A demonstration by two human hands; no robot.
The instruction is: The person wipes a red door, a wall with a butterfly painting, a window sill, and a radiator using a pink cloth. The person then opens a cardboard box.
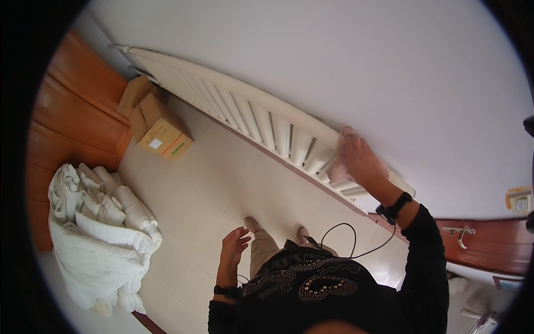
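Note:
My right hand [361,160] presses a pink cloth [338,169] against the top rail of a long white radiator [267,104] mounted low on the wall. The cloth drapes over the radiator's near end, on both sides of my fingers. My left hand [235,244] hangs beside my leg with its fingers loosely bent and apart, holding nothing. Each wrist wears a black band, and a thin black cable loops from the right one towards my waist.
A cardboard box [164,133] with raised flaps stands on the floor by the radiator's far end, near an orange-brown wooden door [83,108]. Folded white quilts [108,246] are piled at the left. A reddish door [488,246] with a metal handle is at the right.

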